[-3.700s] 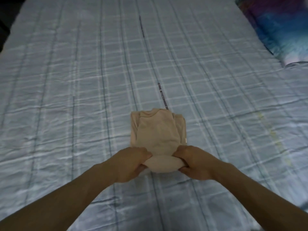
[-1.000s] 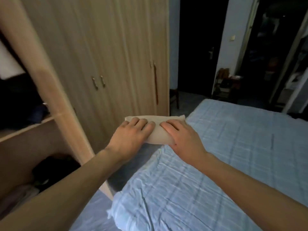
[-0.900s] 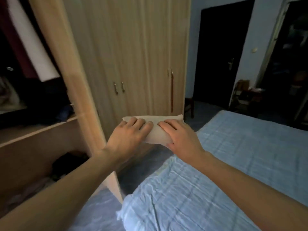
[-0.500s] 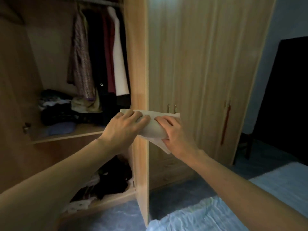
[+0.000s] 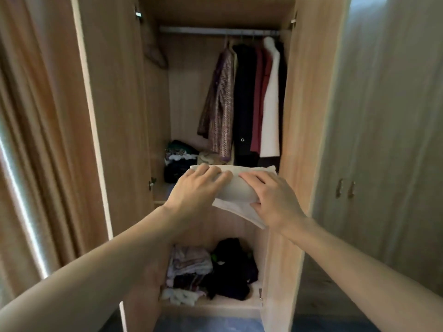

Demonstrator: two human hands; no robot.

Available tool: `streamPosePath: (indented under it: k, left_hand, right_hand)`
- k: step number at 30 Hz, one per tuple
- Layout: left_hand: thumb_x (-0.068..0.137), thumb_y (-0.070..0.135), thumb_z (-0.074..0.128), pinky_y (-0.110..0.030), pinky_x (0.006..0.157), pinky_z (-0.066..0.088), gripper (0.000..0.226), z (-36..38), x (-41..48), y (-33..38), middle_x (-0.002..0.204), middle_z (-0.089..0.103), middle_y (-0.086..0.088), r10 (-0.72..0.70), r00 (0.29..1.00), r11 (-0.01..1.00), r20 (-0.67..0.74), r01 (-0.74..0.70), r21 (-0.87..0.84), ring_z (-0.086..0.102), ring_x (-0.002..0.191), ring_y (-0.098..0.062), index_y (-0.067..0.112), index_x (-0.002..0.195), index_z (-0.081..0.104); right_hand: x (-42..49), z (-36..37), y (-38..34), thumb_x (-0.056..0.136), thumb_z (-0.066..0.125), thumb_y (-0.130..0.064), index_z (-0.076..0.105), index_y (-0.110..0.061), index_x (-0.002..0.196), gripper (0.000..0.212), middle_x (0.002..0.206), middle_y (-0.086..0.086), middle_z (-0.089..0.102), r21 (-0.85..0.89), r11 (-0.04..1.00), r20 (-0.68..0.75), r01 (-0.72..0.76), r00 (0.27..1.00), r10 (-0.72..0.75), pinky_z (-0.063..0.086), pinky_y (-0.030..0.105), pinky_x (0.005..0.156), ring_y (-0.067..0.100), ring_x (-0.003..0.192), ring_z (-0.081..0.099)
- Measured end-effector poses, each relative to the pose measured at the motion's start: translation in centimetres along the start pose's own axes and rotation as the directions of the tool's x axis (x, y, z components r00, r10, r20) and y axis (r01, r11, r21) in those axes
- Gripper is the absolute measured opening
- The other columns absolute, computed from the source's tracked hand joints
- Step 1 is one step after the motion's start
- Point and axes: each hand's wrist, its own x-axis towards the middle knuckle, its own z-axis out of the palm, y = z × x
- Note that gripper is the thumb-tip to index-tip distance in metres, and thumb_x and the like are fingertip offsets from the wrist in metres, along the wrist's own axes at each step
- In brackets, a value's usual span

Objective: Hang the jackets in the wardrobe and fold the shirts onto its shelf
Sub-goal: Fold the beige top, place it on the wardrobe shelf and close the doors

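A folded beige shirt (image 5: 236,188) is held in the air in front of the open wardrobe (image 5: 115,116), about level with its middle shelf (image 5: 160,193). My left hand (image 5: 196,188) grips the shirt's left side, fingers curled over the top. My right hand (image 5: 271,195) grips its right side, thumb underneath. One loose layer of the shirt sags below my right hand. Several jackets (image 5: 244,99) hang from the rail (image 5: 215,30) at the right of the compartment.
Folded clothes (image 5: 178,159) are stacked on the left of the middle shelf. More clothes (image 5: 211,269) lie piled in the bottom compartment. An empty hanger (image 5: 155,55) hangs at the upper left. Closed wardrobe doors (image 5: 374,140) stand to the right, a curtain (image 5: 28,164) to the left.
The shirt was lifted off the bed and carried by both hands to the wardrobe. The view has turned left, so the open compartment now faces me. Both grips are unchanged.
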Motion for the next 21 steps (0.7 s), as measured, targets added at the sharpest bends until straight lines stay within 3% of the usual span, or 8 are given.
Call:
streamPosePath:
  k: [10,21]
  left_hand:
    - [0.070,0.013,0.067,-0.039,0.080,0.048,0.066,3.9,-5.1,-15.0,0.119,0.056,0.001,-0.126,0.992,0.992,0.029,0.125,0.031,0.055,0.104,-0.027,0.020,0.133,0.049]
    - [0.071,0.013,0.072,-0.040,0.076,0.050,0.065,9.7,-6.2,-23.2,0.121,0.058,-0.001,-0.187,0.982,0.981,0.018,0.185,0.055,0.056,0.104,-0.029,0.020,0.132,0.051]
  right_hand:
    - [11.5,9.3,-9.0,0.064,0.078,-0.012,0.055,-0.022,0.129,0.070,0.122,-0.002,0.060,0.025,0.990,-0.004,0.137,0.991,-0.137,0.047,0.039,0.092,0.023,0.114,0.056]
    - [17.9,17.9,-11.5,0.066,0.078,-0.013,0.052,-0.024,0.132,0.072,0.126,-0.001,0.058,0.063,0.982,0.008,0.179,0.984,-0.180,0.048,0.042,0.094,0.022,0.118,0.053]
